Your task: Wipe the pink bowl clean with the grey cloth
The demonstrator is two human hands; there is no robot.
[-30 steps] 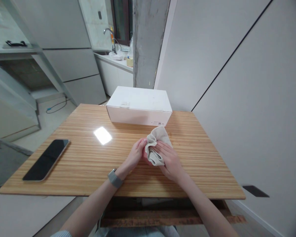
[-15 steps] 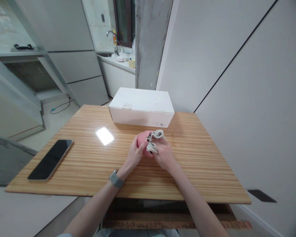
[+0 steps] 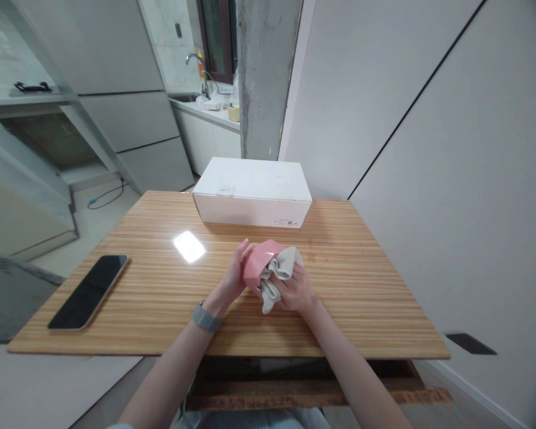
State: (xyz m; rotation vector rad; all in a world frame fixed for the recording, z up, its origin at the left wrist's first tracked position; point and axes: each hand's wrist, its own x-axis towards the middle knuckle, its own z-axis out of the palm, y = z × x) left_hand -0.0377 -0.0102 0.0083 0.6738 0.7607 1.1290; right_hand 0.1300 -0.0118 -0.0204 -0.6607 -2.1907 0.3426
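Note:
A pink, glossy, faceted bowl is tilted on its side above the table, its mouth turned toward my right hand. My left hand, with a watch on the wrist, wraps around the bowl's left side. A crumpled pale grey cloth is bunched at the bowl's mouth, with one end hanging below. My right hand grips the cloth and presses it against the bowl. The bowl's inside and some of my right fingertips are hidden by the cloth.
The wood-grain table holds a white box behind my hands and a black phone at the left. A pale wall borders the right side. Farther back stand a concrete column and a sink tap.
The bowl has turned so that more of its pink outer side shows. The cloth has shifted, one end now hanging lower. My left thumb has moved off the cloth side.

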